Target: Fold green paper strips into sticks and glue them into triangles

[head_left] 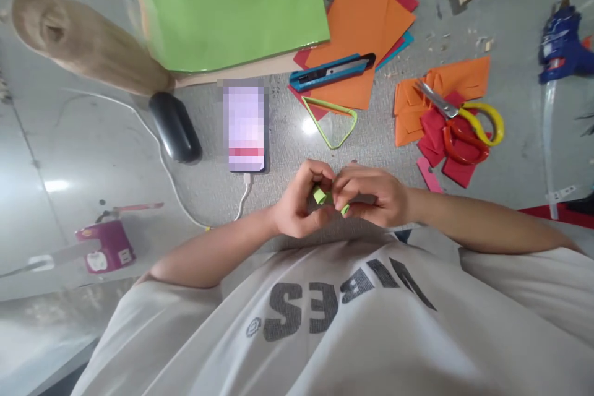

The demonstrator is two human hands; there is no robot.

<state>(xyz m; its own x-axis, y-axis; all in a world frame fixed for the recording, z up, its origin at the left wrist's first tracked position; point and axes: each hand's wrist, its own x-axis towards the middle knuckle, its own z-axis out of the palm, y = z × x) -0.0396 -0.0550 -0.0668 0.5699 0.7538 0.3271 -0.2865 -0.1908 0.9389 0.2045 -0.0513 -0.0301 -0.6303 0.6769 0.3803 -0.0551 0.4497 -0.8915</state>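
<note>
Close in front of the white shirt, my left hand [304, 201] and my right hand [378, 195] meet, fingers curled. Between them is a small green paper piece [320, 195] that looks folded or rolled; both hands pinch it, and its middle is partly hidden by fingers. Just beyond lies a thin green paper triangle outline [332, 144]. A blue box cutter [331, 72] rests on orange paper sheets [362, 25]. To the right, scissors with red and yellow handles [464, 117] lie across orange paper pieces [403, 114] and red paper pieces [459, 170].
Left of my hands are a plugged-in phone [245, 130], a black mouse-like object [175, 127] and a white cable [162, 167]. Green sheets [236, 6] and a wooden log [93, 43] stand behind. A blue glue gun [562, 43] is far right, a purple device [106, 246] far left.
</note>
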